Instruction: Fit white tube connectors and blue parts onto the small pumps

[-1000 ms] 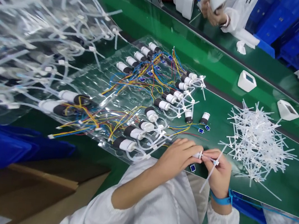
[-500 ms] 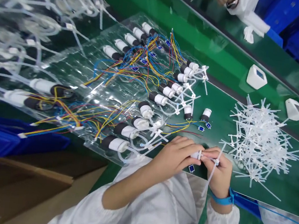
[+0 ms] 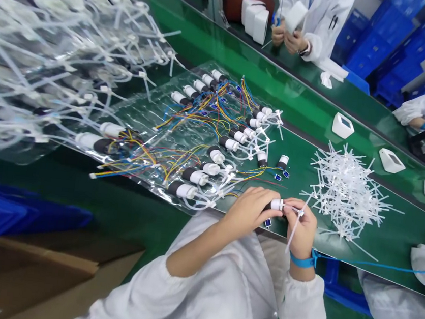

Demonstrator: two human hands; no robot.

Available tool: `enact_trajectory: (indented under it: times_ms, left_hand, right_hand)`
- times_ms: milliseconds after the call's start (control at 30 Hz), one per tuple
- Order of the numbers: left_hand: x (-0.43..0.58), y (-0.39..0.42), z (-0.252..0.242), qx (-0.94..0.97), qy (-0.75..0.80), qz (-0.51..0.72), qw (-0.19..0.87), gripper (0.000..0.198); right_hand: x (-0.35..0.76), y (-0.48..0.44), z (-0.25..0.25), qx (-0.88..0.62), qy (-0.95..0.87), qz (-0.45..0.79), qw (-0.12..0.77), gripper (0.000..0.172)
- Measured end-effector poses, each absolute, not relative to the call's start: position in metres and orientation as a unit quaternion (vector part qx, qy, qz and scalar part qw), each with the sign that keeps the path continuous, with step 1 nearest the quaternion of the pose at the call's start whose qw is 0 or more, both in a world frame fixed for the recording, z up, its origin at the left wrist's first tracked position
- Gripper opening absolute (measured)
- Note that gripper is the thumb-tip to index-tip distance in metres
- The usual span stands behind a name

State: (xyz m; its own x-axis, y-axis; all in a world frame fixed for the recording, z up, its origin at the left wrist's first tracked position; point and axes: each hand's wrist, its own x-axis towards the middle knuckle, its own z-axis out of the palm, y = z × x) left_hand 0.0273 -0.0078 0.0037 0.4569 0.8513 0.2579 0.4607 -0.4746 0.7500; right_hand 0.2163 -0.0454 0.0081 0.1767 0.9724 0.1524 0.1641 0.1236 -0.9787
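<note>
My left hand [image 3: 253, 209] is closed around a small pump [image 3: 277, 204], a white cylinder with a black sleeve partly hidden by my fingers. My right hand [image 3: 302, 226] pinches a thin translucent tube with a white connector [image 3: 300, 213], its loose end hanging downward. The tube's near end meets the pump's white face; whether it is pushed on, I cannot tell. A small blue part [image 3: 267, 222] shows just below my left hand. Two more pumps stand on the green table beyond my hands, a black-and-white one [image 3: 283, 162] and another [image 3: 262, 159] beside it.
A heap of white tube pieces [image 3: 347, 190] lies to the right. Wired pumps with tubes rest on clear plastic trays [image 3: 137, 110] at left, beside a larger tubing pile [image 3: 55, 59]. White devices [image 3: 342, 125] sit on the green strip. Across from me a person's hands [image 3: 289, 39] hold a white part.
The camera view has shifted, showing more of the far side. My hands stay together, with the pump and tube still in them; more of the pump's black sleeve now shows.
</note>
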Motion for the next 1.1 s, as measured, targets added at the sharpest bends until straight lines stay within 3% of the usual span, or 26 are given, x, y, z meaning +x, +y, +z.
enact_trajectory:
  times_ms: [200, 567, 800, 1100]
  left_hand:
    - [0.027, -0.006, 0.000, 0.824, 0.395, 0.303, 0.269, 0.028]
    - [0.018, 0.001, -0.003, 0.835, 0.346, 0.312, 0.294, 0.029]
    - [0.028, -0.009, 0.002, 0.802, 0.390, 0.359, 0.273, 0.020]
    - [0.023, -0.010, 0.002, 0.778, 0.386, 0.421, 0.263, 0.022]
  right_hand:
    - [0.217, -0.048, 0.010, -0.534, -0.560, 0.329, 0.541, 0.004]
    - [0.228, -0.042, 0.016, -0.520, -0.632, 0.323, 0.476, 0.007]
    - [0.220, -0.043, 0.014, -0.518, -0.560, 0.366, 0.533, 0.002]
    - [0.222, -0.045, 0.019, -0.523, -0.580, 0.364, 0.507, 0.008]
